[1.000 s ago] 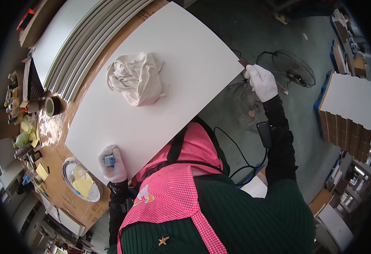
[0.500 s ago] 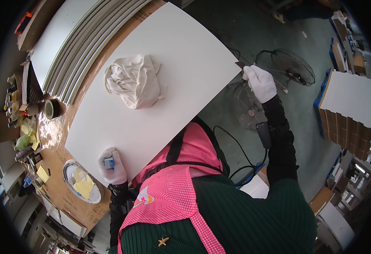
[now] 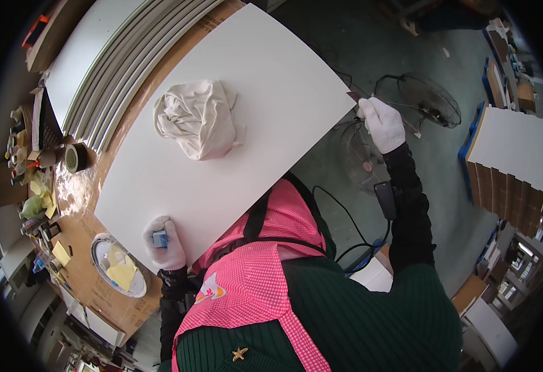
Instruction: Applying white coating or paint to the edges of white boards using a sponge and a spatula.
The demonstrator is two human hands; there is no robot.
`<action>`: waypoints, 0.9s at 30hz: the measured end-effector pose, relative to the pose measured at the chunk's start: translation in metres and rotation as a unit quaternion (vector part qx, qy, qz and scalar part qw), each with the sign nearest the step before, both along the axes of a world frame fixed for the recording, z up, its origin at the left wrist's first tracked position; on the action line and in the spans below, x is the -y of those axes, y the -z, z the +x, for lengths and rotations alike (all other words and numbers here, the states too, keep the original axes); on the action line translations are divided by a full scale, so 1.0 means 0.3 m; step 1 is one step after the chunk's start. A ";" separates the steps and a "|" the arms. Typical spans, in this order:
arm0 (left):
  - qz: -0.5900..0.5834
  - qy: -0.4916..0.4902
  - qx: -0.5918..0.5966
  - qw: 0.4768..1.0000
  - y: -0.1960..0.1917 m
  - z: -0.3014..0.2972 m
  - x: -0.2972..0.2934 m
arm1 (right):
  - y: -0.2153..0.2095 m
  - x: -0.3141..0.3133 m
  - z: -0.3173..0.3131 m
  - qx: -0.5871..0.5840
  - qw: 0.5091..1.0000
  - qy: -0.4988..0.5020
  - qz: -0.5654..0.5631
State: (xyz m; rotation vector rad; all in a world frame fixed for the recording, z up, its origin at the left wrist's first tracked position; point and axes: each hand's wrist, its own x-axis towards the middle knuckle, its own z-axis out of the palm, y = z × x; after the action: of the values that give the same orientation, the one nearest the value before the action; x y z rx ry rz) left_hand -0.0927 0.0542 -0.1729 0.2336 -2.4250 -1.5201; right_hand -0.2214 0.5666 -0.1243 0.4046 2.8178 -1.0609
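A large white board [image 3: 246,124] lies on the brown worktable, one corner overhanging its edge. A crumpled off-white cloth [image 3: 198,119] rests on the board. My left hand [image 3: 163,243], in a white glove, grips a small blue object [image 3: 160,239] at the board's near left edge. My right hand [image 3: 380,123], also gloved, is closed on a thin dark tool [image 3: 353,97] at the board's right corner. A pink checked apron covers my green sweater below.
Stacked white boards [image 3: 107,56] lie beyond the big board. A tape roll [image 3: 75,157], yellow notes and a round dish [image 3: 119,273] sit on the table at left. Fan grilles [image 3: 423,99] and a cable lie on the floor at right, near a pallet of white boards [image 3: 513,155].
The view has shifted slightly; my right hand has moved a little along the board's right corner. The left hand stays at the near edge with the blue object.
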 end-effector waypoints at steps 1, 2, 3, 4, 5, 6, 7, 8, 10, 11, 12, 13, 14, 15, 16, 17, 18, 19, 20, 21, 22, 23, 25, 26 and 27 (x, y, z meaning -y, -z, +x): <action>0.000 -0.001 0.000 1.000 -0.001 0.001 -0.001 | 0.003 -0.002 -0.002 -0.017 1.000 0.005 -0.002; 0.005 0.001 0.000 1.000 -0.002 0.000 -0.002 | 0.000 -0.003 -0.003 -0.017 1.000 0.004 -0.001; 0.009 0.003 0.000 1.000 -0.002 0.000 0.000 | -0.004 -0.001 -0.007 -0.019 1.000 -0.002 0.015; 0.009 0.002 0.000 1.000 -0.001 0.000 0.001 | -0.007 0.001 -0.010 -0.022 0.999 -0.008 0.032; 0.005 -0.001 0.001 1.000 0.000 0.000 0.001 | -0.007 0.005 -0.010 -0.021 0.999 -0.009 0.032; 0.002 -0.004 0.003 1.000 0.001 0.000 0.000 | -0.008 0.008 -0.007 -0.018 0.999 -0.011 0.033; 0.002 -0.004 0.003 1.000 0.001 0.000 0.000 | -0.010 0.012 -0.004 -0.014 0.999 -0.014 0.034; 0.004 -0.007 0.005 1.000 0.001 0.001 0.000 | -0.011 0.015 -0.002 -0.014 0.999 -0.014 0.034; 0.007 -0.010 0.006 1.000 0.003 0.002 -0.001 | -0.014 0.018 0.000 -0.011 0.999 -0.019 0.047; 0.004 -0.008 0.003 1.000 0.003 0.001 0.001 | -0.012 0.015 -0.006 -0.011 0.999 -0.019 0.048; 0.001 -0.005 -0.001 1.000 0.001 -0.001 0.001 | -0.006 0.012 -0.014 -0.051 0.997 -0.025 0.047; 0.000 -0.006 -0.001 1.000 0.001 -0.001 -0.002 | 0.000 0.011 -0.018 -0.092 0.994 -0.030 0.046; -0.003 -0.006 -0.001 1.000 0.001 -0.001 -0.005 | 0.008 0.008 -0.014 -0.091 0.994 -0.031 0.046; -0.007 -0.008 -0.001 1.000 -0.001 -0.001 -0.006 | 0.016 0.008 -0.011 -0.103 0.992 -0.036 0.058; -0.008 -0.008 -0.001 1.000 -0.002 0.000 -0.006 | 0.020 0.008 -0.010 -0.114 0.990 -0.041 0.071; -0.001 -0.010 0.001 1.000 -0.003 0.001 -0.005 | 0.018 0.012 -0.006 -0.114 0.990 -0.041 0.071; 0.005 -0.011 0.003 1.000 -0.002 0.002 -0.005 | 0.008 0.023 -0.001 -0.089 0.993 -0.032 0.066; 0.005 -0.012 0.003 1.000 -0.003 0.003 -0.004 | 0.004 0.029 0.001 -0.064 0.996 -0.023 0.062; -0.009 -0.012 0.006 1.000 -0.003 0.003 -0.002 | 0.007 0.025 -0.003 -0.064 0.996 -0.024 0.062; -0.023 -0.011 0.008 1.000 -0.003 0.002 -0.001 | 0.010 0.018 -0.009 -0.072 0.995 -0.030 0.065; -0.022 -0.011 0.008 1.000 -0.002 0.002 -0.001 | 0.013 0.013 -0.010 -0.081 0.994 -0.037 0.069; -0.019 -0.010 0.005 1.000 -0.001 0.001 -0.002 | 0.018 0.013 -0.007 -0.081 0.994 -0.036 0.070; -0.017 -0.010 0.002 1.000 -0.001 0.001 -0.005 | 0.030 0.019 -0.002 -0.127 0.989 -0.032 0.064; -0.016 -0.018 0.005 1.000 -0.001 0.000 -0.007 | 0.026 0.024 0.005 -0.127 0.989 -0.032 0.064; -0.014 -0.027 0.008 0.999 -0.001 0.001 -0.007 | 0.017 0.035 0.012 -0.092 0.995 -0.019 0.035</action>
State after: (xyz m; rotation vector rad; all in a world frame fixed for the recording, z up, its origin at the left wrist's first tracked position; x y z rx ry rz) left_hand -0.0925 0.0564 -0.1728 0.3046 -2.4311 -1.4653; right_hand -0.2176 0.5560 -0.1296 0.2704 3.0174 -1.0433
